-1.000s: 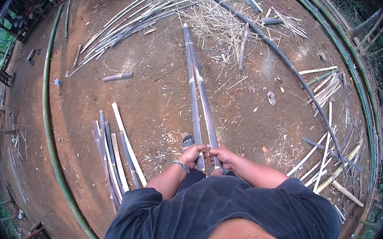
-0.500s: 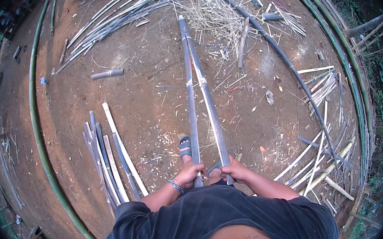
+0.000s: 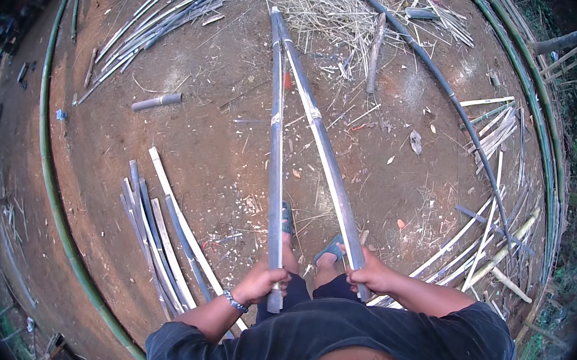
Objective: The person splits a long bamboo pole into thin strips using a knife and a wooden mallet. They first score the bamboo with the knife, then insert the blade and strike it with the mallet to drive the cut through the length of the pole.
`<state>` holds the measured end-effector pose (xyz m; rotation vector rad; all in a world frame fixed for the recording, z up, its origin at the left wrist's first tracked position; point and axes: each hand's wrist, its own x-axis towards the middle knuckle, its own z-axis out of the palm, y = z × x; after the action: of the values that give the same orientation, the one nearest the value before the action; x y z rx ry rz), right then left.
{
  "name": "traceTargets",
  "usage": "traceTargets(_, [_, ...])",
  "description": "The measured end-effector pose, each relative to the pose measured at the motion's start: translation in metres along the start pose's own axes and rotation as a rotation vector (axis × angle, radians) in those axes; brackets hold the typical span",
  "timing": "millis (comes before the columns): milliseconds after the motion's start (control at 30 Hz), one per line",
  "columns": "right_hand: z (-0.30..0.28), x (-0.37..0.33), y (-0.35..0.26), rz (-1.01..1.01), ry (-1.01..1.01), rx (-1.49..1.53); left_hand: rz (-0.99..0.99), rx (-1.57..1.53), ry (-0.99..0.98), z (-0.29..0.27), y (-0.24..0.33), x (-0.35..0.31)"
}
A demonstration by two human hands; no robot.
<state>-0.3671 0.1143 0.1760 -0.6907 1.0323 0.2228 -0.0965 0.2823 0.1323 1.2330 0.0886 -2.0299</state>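
Note:
A long bamboo pole is split lengthwise into two halves that spread apart toward me in a narrow V. Its far tip, where the halves meet, lies near a heap of shavings. My left hand is wrapped round the near end of the left bamboo half. My right hand grips the near end of the right bamboo half. Pale inner wood shows along the facing edges of both halves. A small red-orange thing shows in the gap near the tip; its kind is unclear.
Bamboo strips lie at my left, and more strips at my right. A long green bamboo pole runs along the left. A short bamboo piece and a heap of shavings lie farther out on the dirt.
My hands have moved apart, the left one to the left and the right one slightly right. The gap between the bamboo halves has widened, and their near ends are closer to my body.

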Motion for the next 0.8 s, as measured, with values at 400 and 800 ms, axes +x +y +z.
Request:
traceTargets(400, [-0.025, -0.012, -0.006, 0.032, -0.004, 0.004, -0.021, 0.057, 0.023, -0.014, 0.016, -0.016])
traceTargets(800, [-0.053, -0.025, -0.020, 0.036, -0.033, 0.013, 0.007, 0.141, -0.019, -0.030, 0.027, -0.018])
